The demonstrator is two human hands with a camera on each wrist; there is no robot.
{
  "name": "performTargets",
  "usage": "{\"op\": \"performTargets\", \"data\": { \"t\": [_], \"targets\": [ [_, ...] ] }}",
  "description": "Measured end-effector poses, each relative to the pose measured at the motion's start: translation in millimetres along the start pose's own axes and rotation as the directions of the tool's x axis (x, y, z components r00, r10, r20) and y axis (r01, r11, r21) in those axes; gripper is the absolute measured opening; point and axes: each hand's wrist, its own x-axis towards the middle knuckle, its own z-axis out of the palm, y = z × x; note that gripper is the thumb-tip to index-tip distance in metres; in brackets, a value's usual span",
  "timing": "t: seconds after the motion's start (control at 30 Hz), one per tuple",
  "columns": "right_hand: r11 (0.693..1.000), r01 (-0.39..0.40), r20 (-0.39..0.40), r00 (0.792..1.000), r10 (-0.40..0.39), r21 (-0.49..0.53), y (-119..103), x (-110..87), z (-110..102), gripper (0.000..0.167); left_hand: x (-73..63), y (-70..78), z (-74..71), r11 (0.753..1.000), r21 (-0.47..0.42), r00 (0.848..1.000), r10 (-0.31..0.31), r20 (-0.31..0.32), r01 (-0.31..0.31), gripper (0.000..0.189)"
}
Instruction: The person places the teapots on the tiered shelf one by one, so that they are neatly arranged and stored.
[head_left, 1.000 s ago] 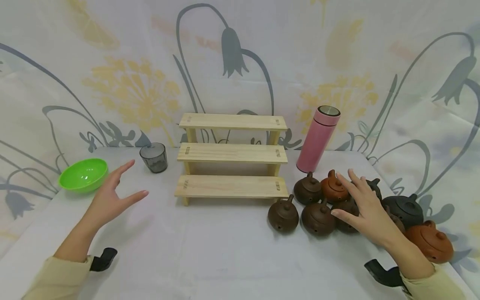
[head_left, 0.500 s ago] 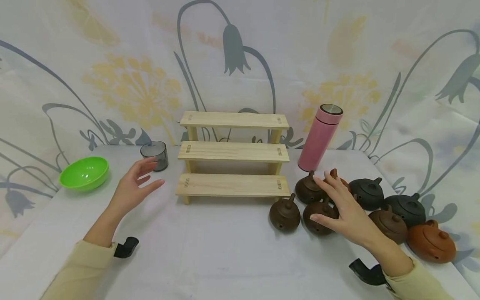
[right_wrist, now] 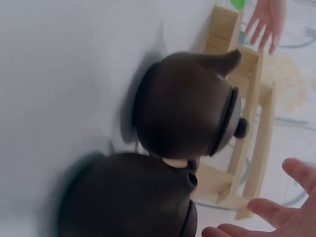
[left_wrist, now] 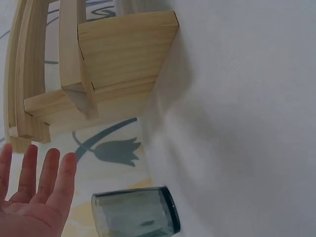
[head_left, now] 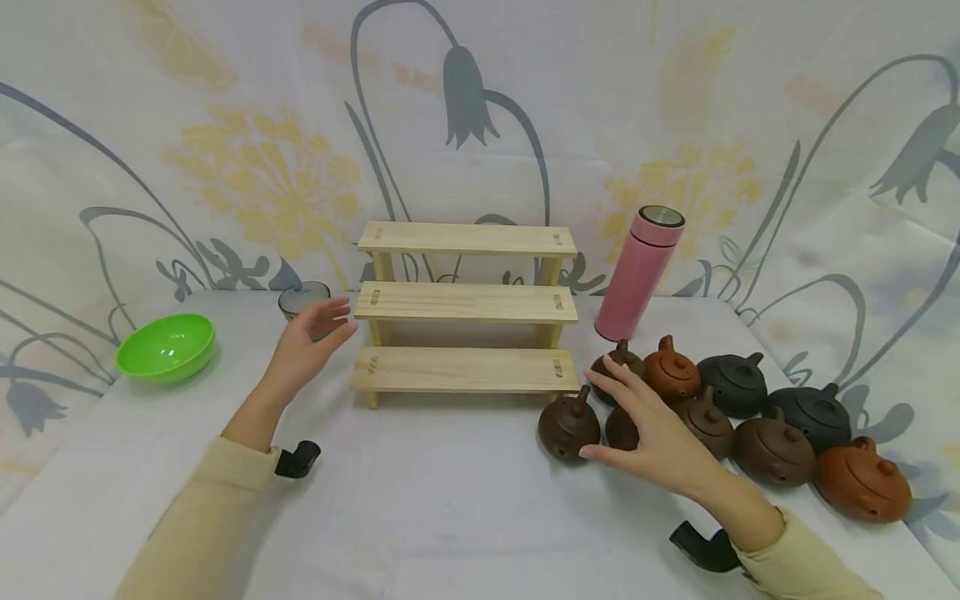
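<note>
My left hand (head_left: 307,354) hovers over the cloth with nothing in it, fingers loosely extended. It partly covers the dark glass cup (head_left: 294,296) behind it, which stands apart from the hand (left_wrist: 42,197) in the left wrist view. To its right stands a three-tier wooden shelf (head_left: 465,371) with bare steps. My right hand (head_left: 663,437) spreads its fingers above the teapots, holding none. Its thumb overlaps the edge of the leftmost dark brown teapot (head_left: 567,429); in the right wrist view the visible fingers are apart from that teapot (right_wrist: 182,103). Another brown teapot (head_left: 621,429) is mostly hidden under the hand.
Several more teapots crowd the right side, among them an orange-brown one (head_left: 862,483) and a black one (head_left: 731,383). A pink thermos (head_left: 637,275) stands behind them. A green bowl (head_left: 167,348) sits at the far left. White cloth (head_left: 450,500) covers the table.
My left hand has moved right and slightly up, from near the green bowl to in front of the cup. My right hand has shifted left across the teapots towards the leftmost one.
</note>
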Motion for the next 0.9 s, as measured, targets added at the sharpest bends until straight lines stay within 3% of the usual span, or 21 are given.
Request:
{"op": "performTargets", "data": {
  "t": [0.17,0.3,0.5,0.77,0.9],
  "targets": [
    [1.0,0.02,0.013,1.0,-0.02,-0.014,-1.4,1.3,9.9,0.078,13.4,-0.3,10.0,0.999,-0.049,1.0,0.001,0.007,-0.001,0.049],
    [1.0,0.011,0.022,1.0,-0.011,-0.02,-1.9,2.7,17.2,0.074,20.6,0.3,16.7,0.995,-0.084,0.999,-0.043,0.021,0.045,0.048],
    [0.999,0.027,0.055,0.998,-0.026,-0.031,-3.9,7.8,26.2,0.065,23.0,1.6,21.6,0.978,-0.171,0.991,-0.109,0.074,0.121,0.048],
    [0.993,0.087,0.027,0.996,-0.085,-0.083,-7.0,12.3,31.8,0.055,27.3,1.0,22.4,0.957,-0.251,0.985,-0.119,0.126,0.147,0.046],
    [0.992,0.12,0.062,0.991,-0.118,-0.029,-11.0,10.3,31.9,0.051,28.0,0.1,22.8,0.956,-0.256,0.985,-0.109,0.136,0.141,0.045]
  ]
}}
